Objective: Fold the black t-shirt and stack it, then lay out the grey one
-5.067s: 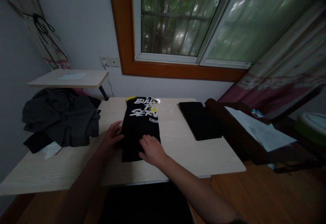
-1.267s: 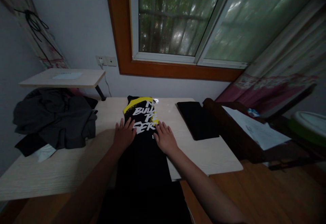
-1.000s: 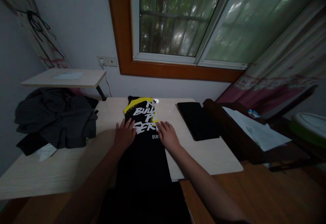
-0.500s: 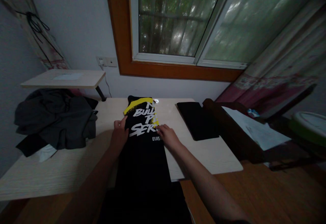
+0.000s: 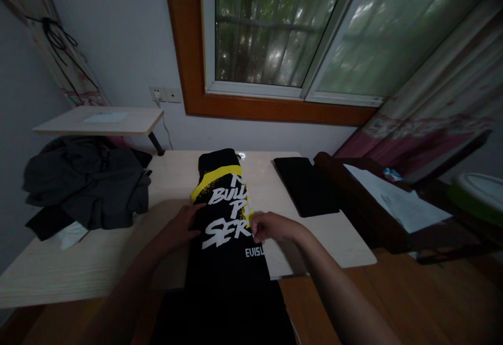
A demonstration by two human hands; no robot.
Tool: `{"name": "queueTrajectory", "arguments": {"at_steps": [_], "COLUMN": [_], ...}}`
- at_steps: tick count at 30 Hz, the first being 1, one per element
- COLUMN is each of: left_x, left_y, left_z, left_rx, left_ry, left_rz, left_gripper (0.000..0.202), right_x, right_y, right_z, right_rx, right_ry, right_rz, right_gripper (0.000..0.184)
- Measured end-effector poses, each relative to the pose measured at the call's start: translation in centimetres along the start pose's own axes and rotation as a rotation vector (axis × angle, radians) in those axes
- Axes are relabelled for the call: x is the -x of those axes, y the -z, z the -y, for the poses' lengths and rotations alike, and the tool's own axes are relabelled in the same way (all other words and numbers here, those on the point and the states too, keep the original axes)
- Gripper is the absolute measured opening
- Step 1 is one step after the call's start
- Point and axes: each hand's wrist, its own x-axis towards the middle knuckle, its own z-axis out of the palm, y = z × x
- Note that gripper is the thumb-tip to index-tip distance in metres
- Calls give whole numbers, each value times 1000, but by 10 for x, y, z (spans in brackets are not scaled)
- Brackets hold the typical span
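A black T-shirt [image 5: 228, 251] with white lettering and a yellow stripe lies folded into a long narrow strip on the pale wooden table [image 5: 98, 261]; its lower end hangs over the front edge. My left hand [image 5: 181, 225] pinches the strip's left edge beside the lettering. My right hand [image 5: 271, 226] is closed on the right edge at the same height. Both hands hold the cloth a little off the tabletop.
A heap of dark grey clothes [image 5: 86, 185] lies at the table's left. A flat black folded item [image 5: 307, 184] sits at the right, next to a dark wooden stand with white papers [image 5: 396, 203]. A small shelf [image 5: 98, 120] and a window are behind.
My hands went from flat on the shirt to gripping its two edges, and have pulled it toward me, so the lettering now sits nearer the front edge.
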Motion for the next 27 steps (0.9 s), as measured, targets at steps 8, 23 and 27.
{"name": "queueTrajectory", "arguments": {"at_steps": [8, 23, 27], "left_x": [-34, -93, -92], "left_y": [12, 3, 4], "left_z": [22, 25, 19], "left_rx": [-107, -44, -84], "left_ry": [94, 203, 205], "left_rz": [-320, -348, -329], "left_gripper": [68, 57, 49], "right_x": [-19, -59, -55], "right_y": [6, -15, -15], "right_z": [4, 6, 8], "right_rx": [297, 590, 574], "right_ry": [55, 30, 48], "right_rz": [-453, -862, -828], "right_gripper": [15, 31, 33]}}
